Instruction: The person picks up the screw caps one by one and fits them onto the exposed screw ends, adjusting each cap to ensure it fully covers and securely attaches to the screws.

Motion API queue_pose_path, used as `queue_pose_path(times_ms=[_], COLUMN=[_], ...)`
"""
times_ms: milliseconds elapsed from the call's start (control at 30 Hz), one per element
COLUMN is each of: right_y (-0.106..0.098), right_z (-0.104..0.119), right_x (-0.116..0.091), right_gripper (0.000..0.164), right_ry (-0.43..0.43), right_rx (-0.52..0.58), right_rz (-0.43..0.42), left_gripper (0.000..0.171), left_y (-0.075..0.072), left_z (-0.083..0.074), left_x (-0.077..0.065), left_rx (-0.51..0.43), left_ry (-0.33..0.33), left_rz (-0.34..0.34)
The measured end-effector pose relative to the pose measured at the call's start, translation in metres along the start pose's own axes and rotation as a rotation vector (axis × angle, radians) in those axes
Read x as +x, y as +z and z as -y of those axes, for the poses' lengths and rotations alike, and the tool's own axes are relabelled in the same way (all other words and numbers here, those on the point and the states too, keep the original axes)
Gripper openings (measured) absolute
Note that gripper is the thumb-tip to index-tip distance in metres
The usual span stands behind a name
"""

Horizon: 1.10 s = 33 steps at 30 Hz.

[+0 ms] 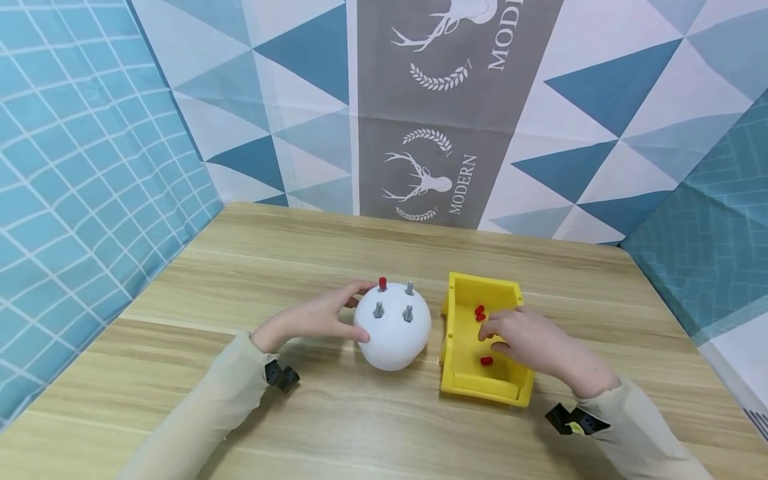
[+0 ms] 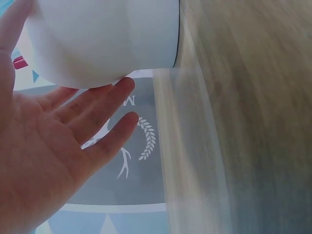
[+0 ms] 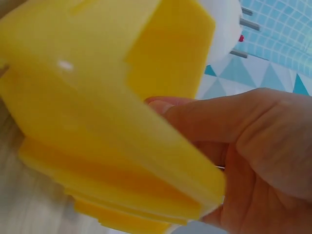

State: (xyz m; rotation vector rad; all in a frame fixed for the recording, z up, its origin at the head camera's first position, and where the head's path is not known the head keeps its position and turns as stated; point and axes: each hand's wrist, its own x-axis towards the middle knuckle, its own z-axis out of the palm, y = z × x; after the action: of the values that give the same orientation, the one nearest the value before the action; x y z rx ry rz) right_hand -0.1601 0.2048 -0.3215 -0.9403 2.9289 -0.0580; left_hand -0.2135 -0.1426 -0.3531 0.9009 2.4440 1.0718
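A white rounded body (image 1: 393, 333) stands on the table with metal studs (image 1: 409, 313) sticking out of it. Three studs are bare and one carries a red cap (image 1: 383, 284). My left hand (image 1: 327, 315) holds the body's left side, thumb at the front, fingers behind; the left wrist view shows fingers (image 2: 105, 105) against its smooth wall. My right hand (image 1: 531, 340) reaches into a yellow bin (image 1: 489, 393), fingers bent and thumb apart from the index finger. No thing shows between them, though the bin wall partly hides the fingertips in the right wrist view.
Small red caps (image 1: 487, 361) lie on the bin's floor, two near the back and one near the front. The bin stands just right of the white body on a wood-grain table (image 1: 336, 420). Patterned cloth (image 1: 300, 100) hangs behind and at both sides.
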Motion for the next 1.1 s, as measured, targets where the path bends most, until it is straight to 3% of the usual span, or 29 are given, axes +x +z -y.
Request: queue_pose_path(times_ms=[333,800,1100], right_y=[0.008,0.021,0.028], right_z=[0.003,0.011,0.012], right_x=[0.001,0.003,0.004], right_gripper=[0.013,0.011,0.015], right_ry=[-0.031,0.015,-0.007], right_rx=[-0.102,-0.189,-0.274], right_rz=[-0.002,0.037,-0.02], left_gripper=[0.086,0.086,0.084], left_y=[0.0,0.002,0.002], left_z=[-0.001,-0.001,0.001], left_x=[-0.001,0.0,0.0], left_rx=[-0.005,-0.004,-0.001], left_ry=[-0.003,0.009,0.024], left_rz=[0.004,0.001,0.002])
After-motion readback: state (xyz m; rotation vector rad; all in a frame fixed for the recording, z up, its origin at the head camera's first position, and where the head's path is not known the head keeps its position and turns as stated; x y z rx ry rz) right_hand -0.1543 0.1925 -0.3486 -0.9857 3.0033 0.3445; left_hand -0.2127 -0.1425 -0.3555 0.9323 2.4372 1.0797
